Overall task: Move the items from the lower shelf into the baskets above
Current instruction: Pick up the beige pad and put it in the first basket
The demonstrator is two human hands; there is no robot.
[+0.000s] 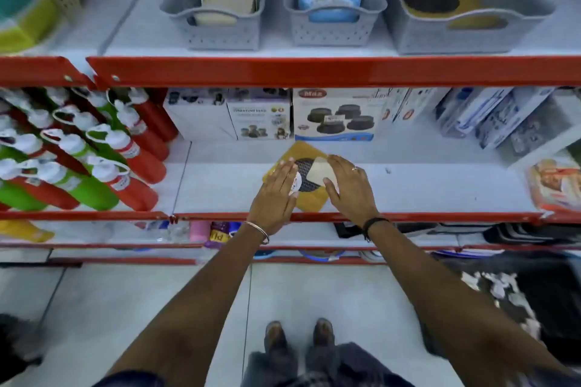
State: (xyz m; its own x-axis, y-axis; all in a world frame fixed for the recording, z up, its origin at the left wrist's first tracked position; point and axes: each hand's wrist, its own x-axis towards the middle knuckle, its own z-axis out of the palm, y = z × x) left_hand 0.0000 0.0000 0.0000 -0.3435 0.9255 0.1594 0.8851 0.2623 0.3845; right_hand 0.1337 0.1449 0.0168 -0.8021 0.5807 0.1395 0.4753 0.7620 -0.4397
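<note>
A yellow packet with a black round mesh item [306, 177] lies on the lower white shelf [424, 185] near its front edge. My left hand [276, 195] rests flat on the packet's left side, over a white round label. My right hand [349, 188] is on the packet's right side and pinches a beige square pad [319, 171] at its corner. Above stand three grey baskets: the left basket [217, 9] holds beige pads, the middle basket [333, 6] holds a blue round item, and the right basket [465, 9] holds a similar yellow packet.
Red and green bottles [94, 151] fill the lower shelf's left section. Boxed goods [333, 113] line the back of the shelf. A red shelf rail [314, 71] runs between the two levels. A packaged item [556, 182] lies at the right end.
</note>
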